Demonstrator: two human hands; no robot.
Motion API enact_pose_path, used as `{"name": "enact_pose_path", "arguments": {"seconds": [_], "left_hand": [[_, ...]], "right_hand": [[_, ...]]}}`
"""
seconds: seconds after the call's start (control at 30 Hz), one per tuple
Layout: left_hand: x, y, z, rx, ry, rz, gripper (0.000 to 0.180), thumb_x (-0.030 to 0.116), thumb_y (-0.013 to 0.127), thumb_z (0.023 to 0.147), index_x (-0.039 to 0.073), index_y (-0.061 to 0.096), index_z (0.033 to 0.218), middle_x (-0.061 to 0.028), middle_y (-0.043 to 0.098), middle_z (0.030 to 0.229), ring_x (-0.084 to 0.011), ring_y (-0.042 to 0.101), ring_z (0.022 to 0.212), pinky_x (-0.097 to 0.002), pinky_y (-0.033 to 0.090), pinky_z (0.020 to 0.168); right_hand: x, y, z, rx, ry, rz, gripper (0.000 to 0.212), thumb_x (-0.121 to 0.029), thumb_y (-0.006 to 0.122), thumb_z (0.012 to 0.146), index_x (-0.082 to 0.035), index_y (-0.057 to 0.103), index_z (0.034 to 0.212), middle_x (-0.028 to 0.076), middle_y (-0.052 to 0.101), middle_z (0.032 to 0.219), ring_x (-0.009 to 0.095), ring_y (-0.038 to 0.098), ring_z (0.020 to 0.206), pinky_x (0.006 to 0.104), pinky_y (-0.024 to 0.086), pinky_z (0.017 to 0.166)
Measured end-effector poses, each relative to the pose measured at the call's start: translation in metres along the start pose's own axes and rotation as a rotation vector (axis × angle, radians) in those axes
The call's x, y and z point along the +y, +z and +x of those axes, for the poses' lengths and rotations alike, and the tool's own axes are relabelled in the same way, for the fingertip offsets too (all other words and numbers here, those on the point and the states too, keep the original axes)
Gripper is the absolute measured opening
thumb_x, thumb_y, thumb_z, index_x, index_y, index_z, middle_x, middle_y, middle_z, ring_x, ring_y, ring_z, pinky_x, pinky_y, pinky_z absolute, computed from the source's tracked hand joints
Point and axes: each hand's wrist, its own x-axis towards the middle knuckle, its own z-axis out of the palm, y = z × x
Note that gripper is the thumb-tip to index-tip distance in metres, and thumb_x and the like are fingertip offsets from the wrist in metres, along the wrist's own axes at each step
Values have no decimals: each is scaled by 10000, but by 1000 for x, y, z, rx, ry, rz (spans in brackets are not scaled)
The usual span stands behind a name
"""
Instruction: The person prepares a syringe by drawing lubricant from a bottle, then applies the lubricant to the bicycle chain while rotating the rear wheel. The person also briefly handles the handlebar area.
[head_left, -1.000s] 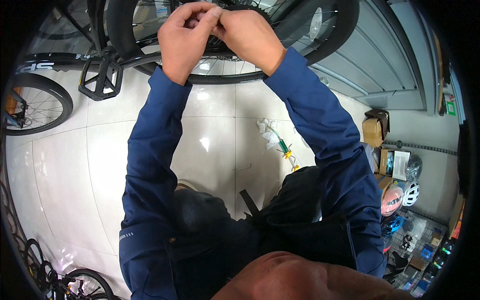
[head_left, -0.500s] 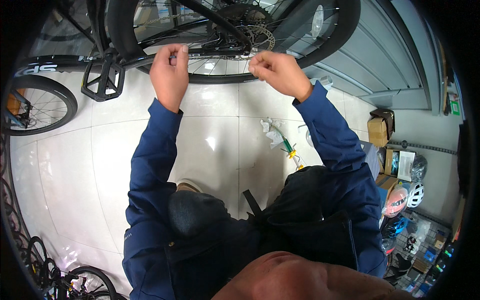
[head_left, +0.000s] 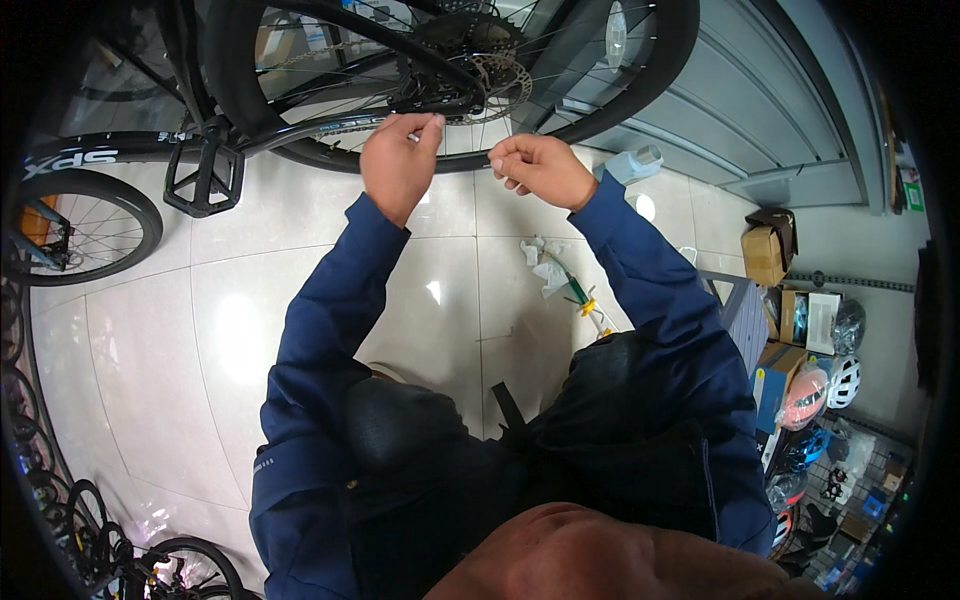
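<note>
A black bicycle stands in front of me with its rear wheel (head_left: 640,70), disc rotor (head_left: 503,85) and chainstay (head_left: 330,128) at the top of the view. My left hand (head_left: 398,165) is raised to the chainstay, thumb and forefinger pinched together right against it. My right hand (head_left: 540,170) hovers a little to the right, below the rotor, its fingers closed on something small and pale that I cannot make out. The two hands are about a hand's width apart. Both arms are in blue sleeves.
A black pedal (head_left: 205,180) hangs at the left. On the white tiled floor lie a white rag with a yellow-green tool (head_left: 565,280) and a pale bottle (head_left: 633,163). Other bicycle wheels (head_left: 70,225) line the left. Boxes (head_left: 765,255) and helmets (head_left: 825,385) fill the right.
The hands were together at the wheel, spread wide apart, and have now come closer again. The view has shifted so the wheel hub shows more.
</note>
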Motion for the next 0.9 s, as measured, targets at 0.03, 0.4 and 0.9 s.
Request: {"name": "enact_pose_path", "arguments": {"seconds": [0.03,0.4,0.9], "left_hand": [[4,7,2,7,-44,-78,260,272,723,952,22,782,912,-91,714,739,-223,662,661,-327,531,640],[43,18,24,-231,-499,-894,319,266,634,1037,-30,752,1041,2,627,780,-57,498,576,-224,395,505],[13,-62,50,248,115,-656,218,90,729,981,-13,716,1172,-49,651,1065,-102,668,892,-237,583,771]], "right_hand": [[-1,3,3,17,-13,37,256,-191,703,998,-2,695,1171,32,717,909,102,683,809,254,567,686],[-38,6,36,217,-247,322,209,-126,660,1033,22,682,1179,65,737,984,125,711,884,272,614,779],[-144,68,72,338,-799,-605,214,-206,727,954,-67,763,1112,56,754,842,133,718,778,284,568,712]]}}
